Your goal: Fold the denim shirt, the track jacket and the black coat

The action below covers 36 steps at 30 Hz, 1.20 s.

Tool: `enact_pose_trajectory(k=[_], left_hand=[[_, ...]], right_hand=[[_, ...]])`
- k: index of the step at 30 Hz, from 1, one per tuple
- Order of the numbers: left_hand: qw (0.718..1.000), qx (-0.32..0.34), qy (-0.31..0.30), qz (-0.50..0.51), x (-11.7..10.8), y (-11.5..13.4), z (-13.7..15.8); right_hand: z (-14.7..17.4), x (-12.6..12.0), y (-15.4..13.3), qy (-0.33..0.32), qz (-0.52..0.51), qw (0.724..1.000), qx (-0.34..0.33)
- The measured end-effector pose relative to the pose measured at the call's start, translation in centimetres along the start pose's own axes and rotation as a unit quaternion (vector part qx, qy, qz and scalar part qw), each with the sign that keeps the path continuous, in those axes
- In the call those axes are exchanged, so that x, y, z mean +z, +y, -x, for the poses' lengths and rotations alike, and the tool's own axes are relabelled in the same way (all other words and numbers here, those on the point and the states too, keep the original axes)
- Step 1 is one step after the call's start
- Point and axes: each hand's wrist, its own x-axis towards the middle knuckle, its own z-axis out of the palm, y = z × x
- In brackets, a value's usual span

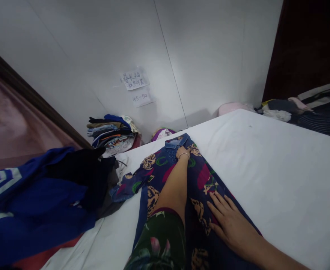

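Note:
A long dark-blue patterned dress point(166, 174) with a denim collar lies on the white surface, collar at the far end. One short sleeve point(128, 185) spreads out to the left; on the right the garment ends in a straight edge and no sleeve shows. My left hand point(183, 153), a thin bracelet at its wrist, has curled fingers closed on the cloth just below the collar. Flat on the dress's right side rests my right hand point(226, 221), fingers stretched out. My left forearm hides part of the middle, and the lower end runs out of view.
Blue and black clothes point(55, 191) are heaped at the left. A folded clothes stack point(112, 131) stands by the wall beyond the bed edge. More clothes point(308, 107) lie at the far right. Handwritten paper notes point(136, 78) hang on the wall; a pink curtain point(18, 116) hangs left.

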Motion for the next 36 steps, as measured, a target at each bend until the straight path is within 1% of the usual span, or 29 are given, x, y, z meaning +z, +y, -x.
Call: enact_pose_trajectory(k=[2,5,10,14,17,20,22,23,25,27,29,33,34,36], left_hand=[[1.000,-0.001,-0.007,-0.005,0.1,-0.1,-0.6],[1.000,-0.002,0.003,-0.013,0.0,-0.4,-1.1],[0.999,-0.009,0.017,-0.030,0.0,-1.5,-0.8],[0.999,0.009,0.013,-0.050,-0.2,-1.6,-0.5],[0.996,0.052,0.040,-0.067,-0.6,-0.8,0.0],[0.985,0.136,0.070,-0.078,-0.4,0.3,1.0],[0.973,0.202,0.070,-0.081,0.3,0.9,1.6],[0.967,0.234,0.059,-0.086,0.7,1.1,1.8],[0.957,0.273,0.008,-0.099,1.6,1.3,2.0],[0.954,0.272,-0.056,-0.111,2.2,1.3,1.8],[0.956,0.252,-0.100,-0.109,2.4,1.3,1.3],[0.960,0.233,-0.131,-0.081,1.6,1.7,1.2],[0.960,0.238,-0.128,-0.073,1.4,1.7,1.6],[0.955,0.269,-0.107,-0.066,1.2,1.6,2.9]], right_hand=[[0.0,0.0,0.1,0.004,-0.007,1.000,-0.002],[0.0,0.0,0.1,0.005,-0.015,1.000,0.000],[0.0,-0.1,0.0,-0.002,-0.011,1.000,0.001],[0.0,-0.1,0.0,0.006,-0.002,1.000,-0.003],[0.1,0.0,0.0,0.020,0.001,1.000,-0.010],[0.1,0.1,0.0,0.028,0.000,1.000,-0.013],[0.1,0.2,0.1,0.026,0.002,1.000,-0.011],[0.1,0.3,0.1,0.025,0.002,1.000,-0.010],[0.1,0.4,0.1,0.025,0.001,1.000,-0.010],[0.1,0.5,0.2,0.031,-0.001,0.999,-0.010],[0.1,0.6,0.2,0.039,0.003,0.999,-0.012],[0.1,0.5,0.3,0.049,0.021,0.998,-0.024],[0.1,0.5,0.4,0.048,0.027,0.998,-0.026],[0.2,0.5,0.4,0.044,0.039,0.998,-0.028]])
